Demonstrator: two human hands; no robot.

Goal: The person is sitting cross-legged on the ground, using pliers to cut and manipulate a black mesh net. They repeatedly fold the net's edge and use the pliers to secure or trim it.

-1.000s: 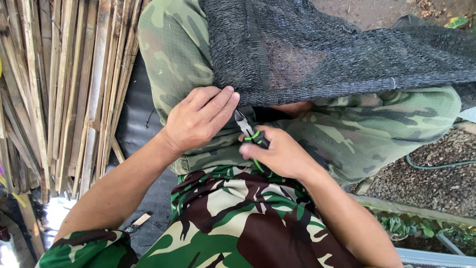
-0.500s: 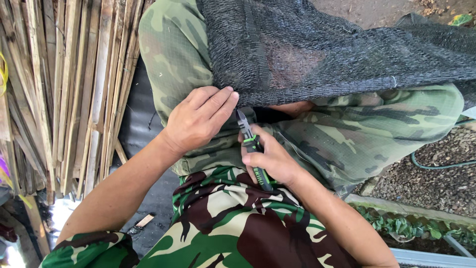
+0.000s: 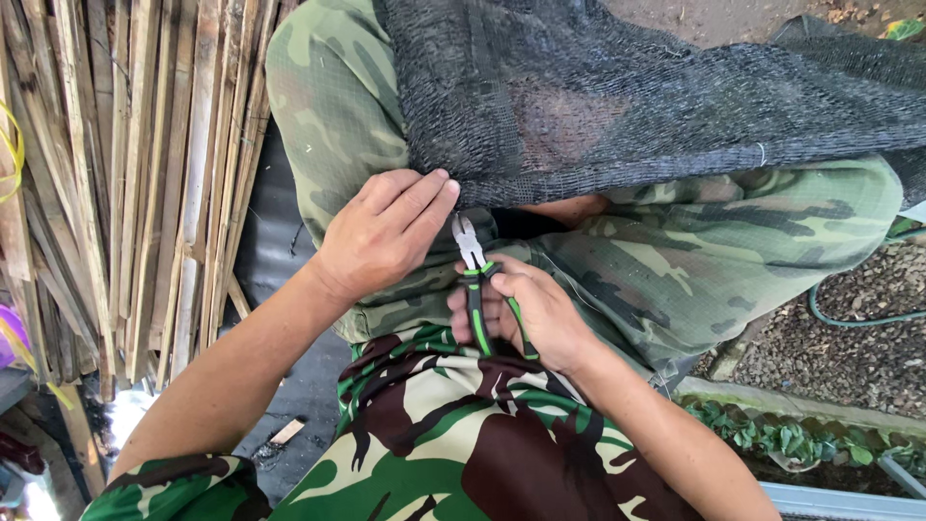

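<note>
A black shade net (image 3: 617, 96) is draped over my knees, which are in camouflage trousers (image 3: 733, 251). My left hand (image 3: 381, 236) lies on my left thigh and pinches the net's lower edge with its fingertips. My right hand (image 3: 540, 318) grips green-and-black pliers (image 3: 479, 285) by the handles. The metal jaws point up toward the net's edge, just right of my left fingertips. The jaws look nearly closed.
A stack of bamboo slats (image 3: 116, 174) leans at the left. Gravel ground with a green hose (image 3: 858, 318) lies at the right. A concrete edge with small green plants (image 3: 801, 439) runs at the lower right. Dark ground is below my left arm.
My right hand has shifted its grip, so the pliers' handles now show and the jaws stand more upright near the net's edge. My left hand has stayed in place.
</note>
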